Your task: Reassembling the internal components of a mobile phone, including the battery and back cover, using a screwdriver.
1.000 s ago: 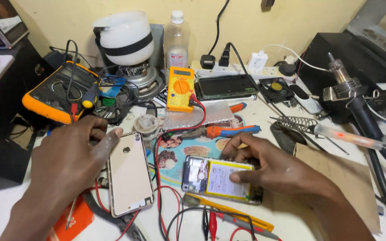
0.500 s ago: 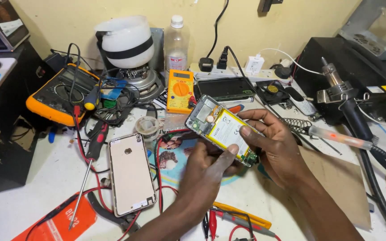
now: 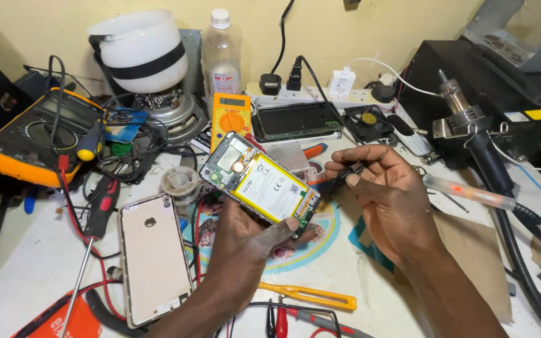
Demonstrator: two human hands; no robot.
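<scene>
Above mat: L hand (image 3: 248, 241) grips opened phone (image 3: 259, 185) by its edges, tilted.
R hand (image 3: 386, 191): just right of phone, pinching small dark part (image 3: 340, 178).
Handling: light, stiff, prob. fragile; hold edges, not battery (image 3: 271, 188).

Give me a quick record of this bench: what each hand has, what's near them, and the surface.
left hand: holds opened phone, yellow battery showing
right hand: pinches small black tool beside the phone's lower end
back cover: flat on table, left of left hand
yellow pry tool: on table, below the hands
surface: white table, cluttered
</scene>
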